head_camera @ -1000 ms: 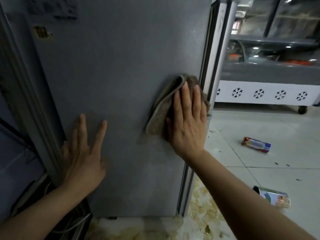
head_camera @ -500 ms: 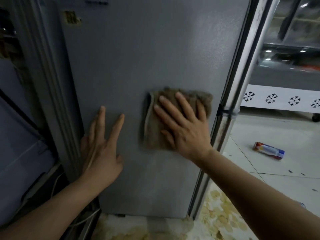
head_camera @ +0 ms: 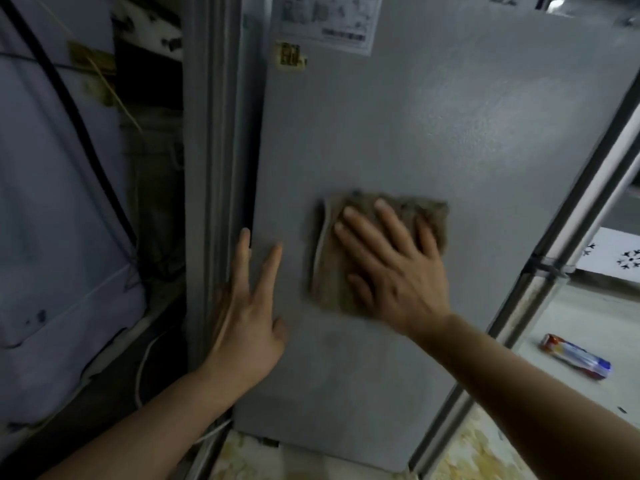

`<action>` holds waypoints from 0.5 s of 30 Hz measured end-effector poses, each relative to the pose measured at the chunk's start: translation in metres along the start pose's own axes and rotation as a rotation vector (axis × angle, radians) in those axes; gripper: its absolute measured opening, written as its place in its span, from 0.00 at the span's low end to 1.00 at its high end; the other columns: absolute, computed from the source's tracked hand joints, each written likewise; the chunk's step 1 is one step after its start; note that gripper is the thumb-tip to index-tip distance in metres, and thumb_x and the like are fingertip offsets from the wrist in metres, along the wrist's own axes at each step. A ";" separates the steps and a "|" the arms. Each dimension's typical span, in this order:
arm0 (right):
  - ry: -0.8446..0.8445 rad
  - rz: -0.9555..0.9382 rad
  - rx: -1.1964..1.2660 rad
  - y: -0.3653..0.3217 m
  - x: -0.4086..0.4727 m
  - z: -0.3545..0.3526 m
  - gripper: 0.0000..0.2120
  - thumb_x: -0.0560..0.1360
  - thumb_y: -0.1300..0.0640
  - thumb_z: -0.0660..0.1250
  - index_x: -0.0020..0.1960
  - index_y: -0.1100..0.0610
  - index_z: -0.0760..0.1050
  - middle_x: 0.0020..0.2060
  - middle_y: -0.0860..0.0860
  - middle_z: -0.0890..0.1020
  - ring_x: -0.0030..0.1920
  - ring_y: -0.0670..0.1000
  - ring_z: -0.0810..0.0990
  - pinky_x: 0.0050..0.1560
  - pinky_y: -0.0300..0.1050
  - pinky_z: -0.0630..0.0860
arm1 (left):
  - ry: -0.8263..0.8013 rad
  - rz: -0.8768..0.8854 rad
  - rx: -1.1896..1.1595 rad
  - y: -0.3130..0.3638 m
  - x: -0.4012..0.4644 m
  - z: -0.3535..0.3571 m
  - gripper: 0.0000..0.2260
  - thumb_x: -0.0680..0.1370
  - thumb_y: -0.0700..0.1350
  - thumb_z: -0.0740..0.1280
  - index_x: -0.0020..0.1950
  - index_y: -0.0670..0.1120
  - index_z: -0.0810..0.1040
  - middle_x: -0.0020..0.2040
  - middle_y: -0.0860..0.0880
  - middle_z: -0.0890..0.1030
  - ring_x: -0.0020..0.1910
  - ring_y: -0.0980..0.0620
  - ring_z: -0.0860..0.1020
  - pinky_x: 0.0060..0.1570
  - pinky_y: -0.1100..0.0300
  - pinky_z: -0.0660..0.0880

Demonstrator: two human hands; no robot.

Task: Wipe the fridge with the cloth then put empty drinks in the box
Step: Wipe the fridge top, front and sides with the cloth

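Brown cloth (head_camera: 377, 251) pressed flat on the grey fridge (head_camera: 433, 133) side, mid-wipe.

Fingers of the right hand (head_camera: 391, 268) are spread straight over the cloth, palm pushing it against the panel so the whole folded pad rubs the surface rather than bunching. At 9 o'clock from it the left hand (head_camera: 242, 306) lies open and empty, fingers straight against the panel near its rear edge, probably to steady the body while leaning in. An empty drink pack (head_camera: 575, 355) lies on its side on the floor (head_camera: 588, 317) at 4 o'clock, well apart and untouched. No box is in sight, so wiping looks like the step in hand.
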State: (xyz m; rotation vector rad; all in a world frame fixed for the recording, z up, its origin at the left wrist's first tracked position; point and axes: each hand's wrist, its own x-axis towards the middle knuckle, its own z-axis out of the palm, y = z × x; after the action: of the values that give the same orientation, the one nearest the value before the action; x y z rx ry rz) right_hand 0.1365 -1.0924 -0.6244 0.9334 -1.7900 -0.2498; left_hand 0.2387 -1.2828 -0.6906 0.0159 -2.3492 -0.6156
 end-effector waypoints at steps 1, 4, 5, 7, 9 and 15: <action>0.034 0.097 0.013 0.001 0.015 -0.004 0.29 0.76 0.44 0.60 0.74 0.49 0.60 0.75 0.47 0.59 0.75 0.55 0.53 0.69 0.57 0.51 | 0.014 -0.035 -0.057 -0.001 0.001 -0.001 0.43 0.71 0.38 0.71 0.77 0.52 0.47 0.78 0.49 0.39 0.76 0.44 0.55 0.68 0.54 0.63; 0.049 0.175 0.010 -0.021 0.019 0.006 0.28 0.77 0.45 0.59 0.75 0.49 0.59 0.75 0.48 0.57 0.76 0.55 0.48 0.68 0.60 0.50 | 0.009 -0.108 -0.249 -0.006 0.001 0.000 0.43 0.74 0.40 0.68 0.73 0.57 0.38 0.77 0.55 0.45 0.76 0.53 0.52 0.73 0.60 0.53; 0.013 0.094 0.004 -0.033 0.009 0.015 0.30 0.76 0.45 0.61 0.75 0.49 0.59 0.75 0.48 0.57 0.76 0.55 0.45 0.66 0.60 0.53 | 0.006 -0.136 -0.323 -0.007 0.001 0.001 0.43 0.74 0.40 0.68 0.73 0.58 0.38 0.78 0.54 0.48 0.76 0.54 0.54 0.73 0.58 0.55; -0.114 -0.171 -0.015 -0.053 -0.014 0.028 0.34 0.72 0.45 0.64 0.75 0.49 0.58 0.75 0.47 0.57 0.76 0.54 0.42 0.60 0.56 0.59 | 0.009 -0.180 -0.441 -0.009 0.000 0.001 0.43 0.75 0.38 0.68 0.75 0.57 0.40 0.78 0.54 0.53 0.75 0.57 0.55 0.73 0.61 0.57; -0.210 -0.350 -0.038 -0.060 -0.022 0.032 0.37 0.69 0.47 0.65 0.75 0.49 0.57 0.74 0.46 0.57 0.76 0.54 0.45 0.56 0.51 0.60 | 0.001 -0.200 -0.521 -0.010 -0.001 -0.002 0.42 0.75 0.36 0.67 0.76 0.56 0.42 0.77 0.58 0.53 0.74 0.63 0.55 0.67 0.75 0.55; -0.038 -0.142 -0.032 -0.044 0.064 0.006 0.31 0.74 0.43 0.61 0.74 0.50 0.62 0.73 0.49 0.64 0.73 0.55 0.55 0.65 0.59 0.55 | -0.050 -0.259 -0.598 -0.031 -0.001 -0.010 0.42 0.75 0.36 0.67 0.74 0.61 0.43 0.70 0.58 0.66 0.69 0.63 0.64 0.64 0.66 0.62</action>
State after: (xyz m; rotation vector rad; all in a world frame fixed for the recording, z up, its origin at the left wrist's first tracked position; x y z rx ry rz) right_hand 0.1430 -1.1674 -0.6068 1.0406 -1.7513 -0.3881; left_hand 0.2411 -1.3143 -0.6982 0.0336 -2.1358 -1.4371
